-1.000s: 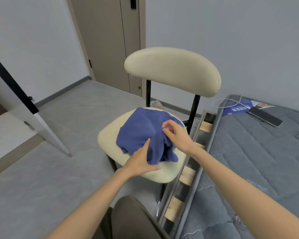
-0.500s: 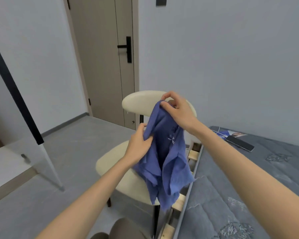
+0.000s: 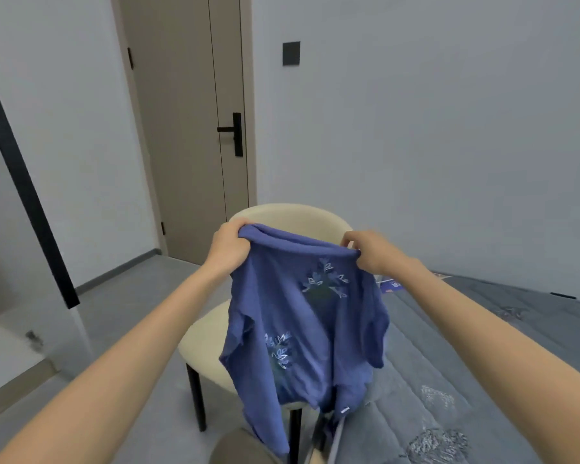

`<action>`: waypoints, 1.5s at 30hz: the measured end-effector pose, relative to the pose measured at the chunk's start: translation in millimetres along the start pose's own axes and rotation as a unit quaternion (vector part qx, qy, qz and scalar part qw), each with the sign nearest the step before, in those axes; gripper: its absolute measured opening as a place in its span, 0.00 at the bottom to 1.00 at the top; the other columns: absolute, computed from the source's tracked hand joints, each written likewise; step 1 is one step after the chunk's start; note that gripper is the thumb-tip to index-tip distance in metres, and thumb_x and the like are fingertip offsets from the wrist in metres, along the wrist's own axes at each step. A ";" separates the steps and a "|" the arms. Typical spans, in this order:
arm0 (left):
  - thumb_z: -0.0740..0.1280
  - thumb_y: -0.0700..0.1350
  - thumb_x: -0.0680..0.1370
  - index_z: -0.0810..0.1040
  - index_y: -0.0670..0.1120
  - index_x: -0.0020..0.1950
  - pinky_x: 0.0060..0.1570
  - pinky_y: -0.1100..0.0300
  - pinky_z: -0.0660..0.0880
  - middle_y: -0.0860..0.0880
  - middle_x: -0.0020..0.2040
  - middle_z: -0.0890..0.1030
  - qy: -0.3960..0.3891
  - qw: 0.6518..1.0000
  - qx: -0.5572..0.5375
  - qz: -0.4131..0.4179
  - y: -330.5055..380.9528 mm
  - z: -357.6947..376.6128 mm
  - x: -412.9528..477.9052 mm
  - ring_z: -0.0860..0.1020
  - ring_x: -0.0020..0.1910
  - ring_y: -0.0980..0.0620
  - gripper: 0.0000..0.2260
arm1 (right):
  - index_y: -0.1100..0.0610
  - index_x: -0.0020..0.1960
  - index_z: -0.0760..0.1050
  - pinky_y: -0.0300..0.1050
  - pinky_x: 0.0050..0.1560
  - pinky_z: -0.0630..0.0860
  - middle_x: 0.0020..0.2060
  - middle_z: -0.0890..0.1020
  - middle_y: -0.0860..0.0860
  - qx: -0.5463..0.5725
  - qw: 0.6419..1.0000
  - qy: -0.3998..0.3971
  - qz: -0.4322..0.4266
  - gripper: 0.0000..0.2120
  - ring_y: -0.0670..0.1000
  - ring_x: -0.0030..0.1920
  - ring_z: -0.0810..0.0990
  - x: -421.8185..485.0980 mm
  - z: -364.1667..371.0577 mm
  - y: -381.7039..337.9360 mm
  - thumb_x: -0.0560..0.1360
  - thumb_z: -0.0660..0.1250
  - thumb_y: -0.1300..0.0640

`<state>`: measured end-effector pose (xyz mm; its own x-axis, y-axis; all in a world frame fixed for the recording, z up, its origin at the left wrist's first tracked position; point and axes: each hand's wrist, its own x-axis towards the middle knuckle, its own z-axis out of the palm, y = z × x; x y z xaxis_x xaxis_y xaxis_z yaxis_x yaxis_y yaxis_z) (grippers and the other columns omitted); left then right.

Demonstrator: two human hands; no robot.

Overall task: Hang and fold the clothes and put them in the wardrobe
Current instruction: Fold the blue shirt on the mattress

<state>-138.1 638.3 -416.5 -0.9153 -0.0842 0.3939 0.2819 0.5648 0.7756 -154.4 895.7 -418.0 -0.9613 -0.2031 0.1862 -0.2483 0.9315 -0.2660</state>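
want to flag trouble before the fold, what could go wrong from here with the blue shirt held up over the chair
1. The left hand and right hand hold the blue shirt only by its top edge; a slip could drop it to the floor.
2. Its lower part hangs bunched and twisted, so a fold may come out uneven.
3. The hem hangs low by the chair and might catch on it.

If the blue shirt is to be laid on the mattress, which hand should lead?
Probably the right hand: it grips the blue shirt on the side next to the mattress, while the left hand grips it in front of the chair.
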 end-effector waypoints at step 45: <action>0.59 0.45 0.81 0.76 0.45 0.49 0.43 0.55 0.69 0.48 0.43 0.77 -0.197 0.963 -0.158 0.091 170.9 126.6 -5.8 0.74 0.46 0.47 0.08 | 0.47 0.53 0.80 0.48 0.49 0.54 0.50 0.83 0.47 -0.003 0.789 0.546 0.281 0.11 0.54 0.57 0.74 -153.9 -179.5 106.9 0.79 0.59 0.50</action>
<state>-121.0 839.3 -348.7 -0.8629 0.3464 0.3681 0.4648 0.2578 0.8471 -11.5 1080.8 -305.3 -0.2427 0.6203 0.7459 0.1839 0.7843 -0.5925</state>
